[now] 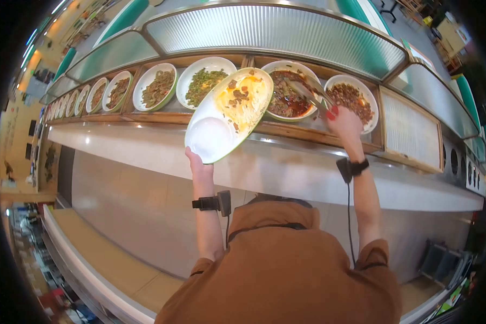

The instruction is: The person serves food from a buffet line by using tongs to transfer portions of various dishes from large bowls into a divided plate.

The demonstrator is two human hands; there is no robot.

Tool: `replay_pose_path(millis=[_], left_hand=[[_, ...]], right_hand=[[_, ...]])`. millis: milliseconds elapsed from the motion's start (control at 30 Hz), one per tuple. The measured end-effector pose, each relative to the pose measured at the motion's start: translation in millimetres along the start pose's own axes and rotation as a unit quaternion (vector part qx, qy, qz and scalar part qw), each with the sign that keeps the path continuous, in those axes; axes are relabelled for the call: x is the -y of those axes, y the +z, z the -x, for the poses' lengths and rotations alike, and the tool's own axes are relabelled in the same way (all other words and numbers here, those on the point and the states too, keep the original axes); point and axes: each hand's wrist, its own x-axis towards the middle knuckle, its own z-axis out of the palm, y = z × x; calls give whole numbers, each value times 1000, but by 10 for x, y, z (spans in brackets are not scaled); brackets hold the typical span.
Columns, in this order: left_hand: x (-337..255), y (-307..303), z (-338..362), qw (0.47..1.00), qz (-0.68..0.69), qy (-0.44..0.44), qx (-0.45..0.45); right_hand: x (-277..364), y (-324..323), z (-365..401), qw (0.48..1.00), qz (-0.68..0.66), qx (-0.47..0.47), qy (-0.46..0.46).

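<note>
My left hand [200, 166] is closed on the lower rim of a white oval serving dish [206, 141] with a green outside. The dish is tilted, and orange oil with brown food bits smears its upper half. My right hand [344, 123] grips metal tongs [306, 93], whose tips point left over a white bowl [269, 112] of dark, saucy food. Just right of the tongs is another bowl [376, 110] with chopped reddish-brown food. The raised dish partly covers the left edge of the saucy bowl.
A bowl of chopped green food [184, 86] and several more bowls run left along the wooden counter frame [302, 129]. Behind them rises a ribbed glass guard [275, 32]. A ribbed panel [413, 129] lies at the right, and a pale ledge [146, 143] runs along the front.
</note>
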Motion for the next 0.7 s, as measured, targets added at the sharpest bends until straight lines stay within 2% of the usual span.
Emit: replay_pose_path(millis=[33,100,200,300,400,600,700], left_hand=[[-7,3,26,1000,-10,11,5],[-24,5,57,999,-29,30,13],[-110,-58,64,996,-27,38,73],[-137,-101,137,999,0,37,20],[-272,-267,248,993,-61,92,31],[-596,-320,126,993,-34,104,-44],[-657,-511,0,991,-59,119,-4]], right_hand=[[-186,100,55,999,-33,-33,-23],[-358,138,128,1000,-5,-7,21],[-509,207,242,998,-29,-27,40],[-608,342,234,997,-49,-28,44],[-591,445,293,998,-50,-18,36],[-452,478,400,998,-46,-32,17],[-276,427,428,999,-38,-32,22]])
